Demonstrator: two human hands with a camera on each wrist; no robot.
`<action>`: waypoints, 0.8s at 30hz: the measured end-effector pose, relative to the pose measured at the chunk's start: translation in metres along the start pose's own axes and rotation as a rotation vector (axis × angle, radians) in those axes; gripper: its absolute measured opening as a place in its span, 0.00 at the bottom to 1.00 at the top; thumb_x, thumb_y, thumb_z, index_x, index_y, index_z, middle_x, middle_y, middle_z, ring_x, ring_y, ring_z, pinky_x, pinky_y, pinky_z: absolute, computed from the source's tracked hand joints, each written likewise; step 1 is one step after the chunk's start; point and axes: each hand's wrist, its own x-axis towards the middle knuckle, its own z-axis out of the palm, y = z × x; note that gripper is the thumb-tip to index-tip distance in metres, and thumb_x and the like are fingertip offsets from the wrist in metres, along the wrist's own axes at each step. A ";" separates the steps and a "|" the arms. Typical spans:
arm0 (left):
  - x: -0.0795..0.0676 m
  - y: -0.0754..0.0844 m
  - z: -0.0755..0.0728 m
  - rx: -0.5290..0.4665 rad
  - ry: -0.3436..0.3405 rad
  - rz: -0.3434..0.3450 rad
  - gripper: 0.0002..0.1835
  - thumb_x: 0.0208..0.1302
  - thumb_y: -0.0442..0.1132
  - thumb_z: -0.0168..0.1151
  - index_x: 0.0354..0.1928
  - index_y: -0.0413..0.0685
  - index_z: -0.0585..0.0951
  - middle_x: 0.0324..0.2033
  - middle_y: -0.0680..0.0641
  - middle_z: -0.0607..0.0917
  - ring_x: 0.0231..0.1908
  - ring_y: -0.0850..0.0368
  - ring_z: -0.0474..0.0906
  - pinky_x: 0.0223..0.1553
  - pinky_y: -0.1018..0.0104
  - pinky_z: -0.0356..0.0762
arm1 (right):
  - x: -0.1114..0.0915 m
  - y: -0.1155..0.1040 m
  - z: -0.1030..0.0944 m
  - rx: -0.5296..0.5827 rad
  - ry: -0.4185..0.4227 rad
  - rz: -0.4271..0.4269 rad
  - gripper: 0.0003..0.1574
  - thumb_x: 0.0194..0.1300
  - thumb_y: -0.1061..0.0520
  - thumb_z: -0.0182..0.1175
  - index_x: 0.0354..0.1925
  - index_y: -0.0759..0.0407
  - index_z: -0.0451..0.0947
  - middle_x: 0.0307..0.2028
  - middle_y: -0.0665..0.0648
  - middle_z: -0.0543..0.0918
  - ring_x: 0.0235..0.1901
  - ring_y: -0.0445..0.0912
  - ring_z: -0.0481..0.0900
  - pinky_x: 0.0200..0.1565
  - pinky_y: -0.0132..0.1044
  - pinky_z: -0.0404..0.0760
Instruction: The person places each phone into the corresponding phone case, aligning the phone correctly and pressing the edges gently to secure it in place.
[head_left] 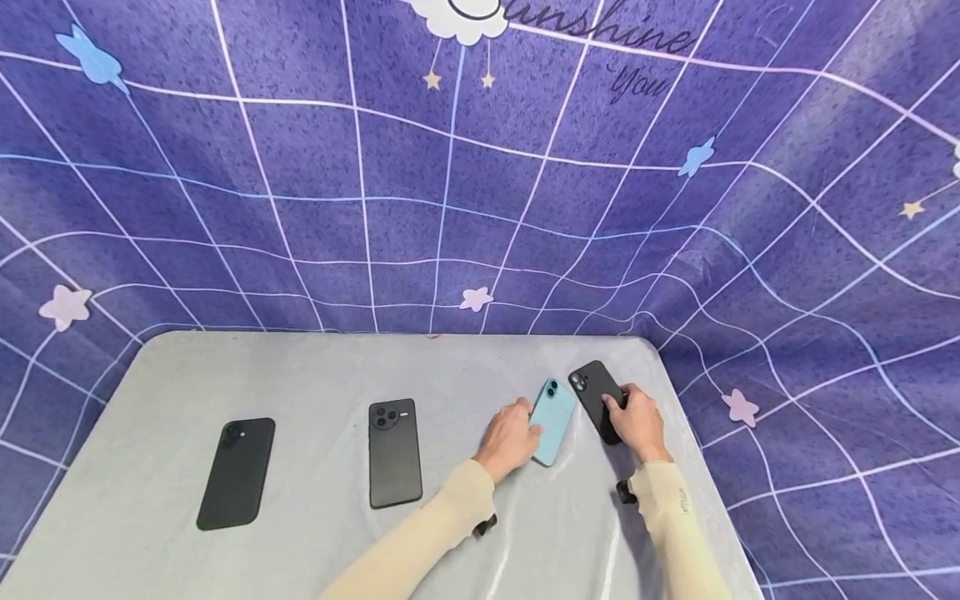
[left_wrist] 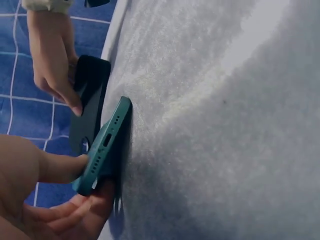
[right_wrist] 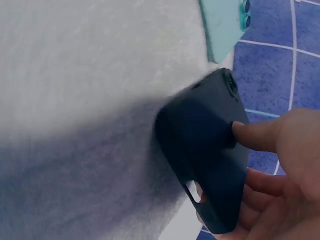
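My left hand (head_left: 513, 437) grips a light teal phone (head_left: 554, 422) by its long side, thumb on its back and fingers under the edge. In the left wrist view the port and speaker holes of the teal phone (left_wrist: 103, 152) face the camera, and its near side is raised off the cloth. My right hand (head_left: 639, 421) pinches a black phone case (head_left: 597, 398) between thumb and fingers. A finger shows through an edge cutout of the tilted case (right_wrist: 202, 145) in the right wrist view. The case lies just right of the teal phone, camera openings toward the back.
A black phone (head_left: 395, 462) with a round camera module lies back up at mid-table. Farther left rests another black phone (head_left: 236, 475). Pale cloth covers the table (head_left: 315, 367); a purple grid-patterned curtain (head_left: 397, 225) stands behind it and along the right side.
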 end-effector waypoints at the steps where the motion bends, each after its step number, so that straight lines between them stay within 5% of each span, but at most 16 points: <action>1: 0.000 -0.001 -0.001 -0.010 -0.006 -0.002 0.17 0.77 0.41 0.67 0.59 0.38 0.81 0.42 0.41 0.89 0.41 0.46 0.87 0.45 0.54 0.86 | 0.000 0.001 -0.001 0.016 0.001 0.006 0.24 0.75 0.50 0.66 0.56 0.69 0.81 0.44 0.71 0.87 0.44 0.68 0.85 0.47 0.66 0.81; 6: -0.002 -0.003 -0.003 -0.098 -0.038 -0.006 0.16 0.79 0.39 0.64 0.61 0.40 0.79 0.38 0.45 0.87 0.36 0.54 0.82 0.41 0.58 0.82 | 0.000 0.006 -0.004 0.141 -0.006 0.032 0.16 0.73 0.57 0.66 0.50 0.70 0.83 0.35 0.62 0.85 0.35 0.55 0.82 0.40 0.50 0.80; 12: -0.008 -0.003 -0.009 -0.164 -0.088 0.006 0.15 0.81 0.36 0.60 0.62 0.38 0.76 0.39 0.42 0.85 0.36 0.53 0.79 0.42 0.55 0.79 | -0.006 0.004 -0.009 0.364 -0.122 0.134 0.15 0.72 0.62 0.65 0.51 0.74 0.82 0.31 0.51 0.84 0.34 0.40 0.77 0.40 0.30 0.74; 20: -0.021 -0.010 -0.017 -0.237 -0.173 -0.041 0.23 0.81 0.38 0.61 0.71 0.36 0.76 0.56 0.36 0.88 0.55 0.44 0.86 0.54 0.49 0.87 | -0.020 0.002 -0.009 0.575 -0.230 0.232 0.22 0.73 0.63 0.65 0.58 0.78 0.77 0.30 0.46 0.83 0.31 0.36 0.79 0.34 0.26 0.80; 24: -0.029 -0.013 -0.022 -0.249 -0.211 -0.020 0.22 0.81 0.37 0.60 0.71 0.35 0.77 0.50 0.32 0.89 0.50 0.40 0.86 0.51 0.49 0.86 | -0.026 0.002 -0.008 0.652 -0.263 0.267 0.24 0.73 0.64 0.64 0.60 0.78 0.74 0.29 0.47 0.84 0.25 0.39 0.81 0.28 0.30 0.84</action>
